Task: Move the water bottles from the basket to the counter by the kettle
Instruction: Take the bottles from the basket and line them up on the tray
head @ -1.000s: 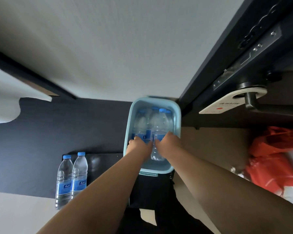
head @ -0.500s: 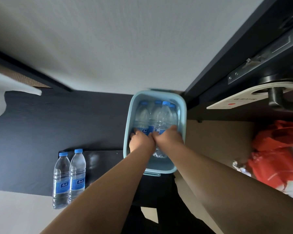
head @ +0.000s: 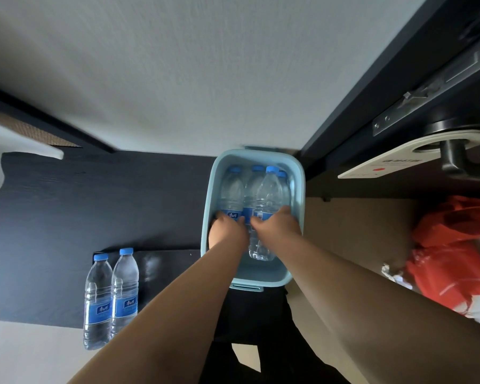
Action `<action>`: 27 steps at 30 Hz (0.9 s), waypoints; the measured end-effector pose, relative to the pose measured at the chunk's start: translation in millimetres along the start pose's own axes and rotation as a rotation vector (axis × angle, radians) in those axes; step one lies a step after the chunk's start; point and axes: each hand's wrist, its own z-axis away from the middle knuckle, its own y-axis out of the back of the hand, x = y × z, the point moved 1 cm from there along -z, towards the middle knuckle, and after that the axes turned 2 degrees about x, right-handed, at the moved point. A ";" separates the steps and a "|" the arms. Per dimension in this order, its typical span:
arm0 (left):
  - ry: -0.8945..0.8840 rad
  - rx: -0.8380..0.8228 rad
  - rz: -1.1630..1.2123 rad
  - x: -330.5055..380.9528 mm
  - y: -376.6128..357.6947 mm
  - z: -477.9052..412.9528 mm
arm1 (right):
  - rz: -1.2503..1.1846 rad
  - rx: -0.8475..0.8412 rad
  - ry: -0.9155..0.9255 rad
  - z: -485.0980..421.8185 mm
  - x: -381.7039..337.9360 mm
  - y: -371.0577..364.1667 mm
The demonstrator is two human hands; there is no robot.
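Note:
A light blue plastic basket (head: 298,189) sits on the floor against the wall, with several clear blue-capped water bottles lying in it. My left hand (head: 227,231) is closed around the leftmost bottle (head: 231,192) at its blue label. My right hand (head: 277,225) grips a bottle (head: 268,192) that rides slightly above the others, its base showing between my wrists. Two more bottles (head: 110,295) stand side by side on a dark ledge at the lower left. No kettle is in view.
A dark door with a lever handle (head: 455,159) and a white hanging tag (head: 385,164) stands to the right. A red plastic bag (head: 455,259) lies on the floor at the right. A dark panel (head: 67,212) runs along the left wall.
The view has shifted a little, so the basket sits lower and nearer. Both hands have closed more firmly on their bottles, and the right-hand bottle has risen slightly.

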 end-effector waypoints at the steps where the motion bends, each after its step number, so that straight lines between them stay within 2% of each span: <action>1: -0.008 -0.009 0.003 -0.5 0.1 -1.5 | 0.003 -0.001 -0.001 -0.7 0.2 0.2; 7: -0.009 -0.026 -0.032 0.1 2.1 -8.6 | 0.028 0.006 0.011 -3.9 1.1 -1.5; 13: -0.059 -0.007 0.140 -6.1 3.4 -8.5 | 0.011 -0.003 0.039 -5.1 5.4 -0.2; 17: -0.088 0.006 0.170 -10.5 5.0 -5.6 | -0.036 -0.026 0.072 -2.6 8.1 0.2; 22: -0.123 -0.026 0.259 -12.0 13.8 5.4 | -0.216 -0.027 0.045 6.2 12.1 0.6; 27: -0.178 -0.047 0.250 -19.4 30.8 27.4 | -0.338 -0.061 0.058 29.5 17.5 6.2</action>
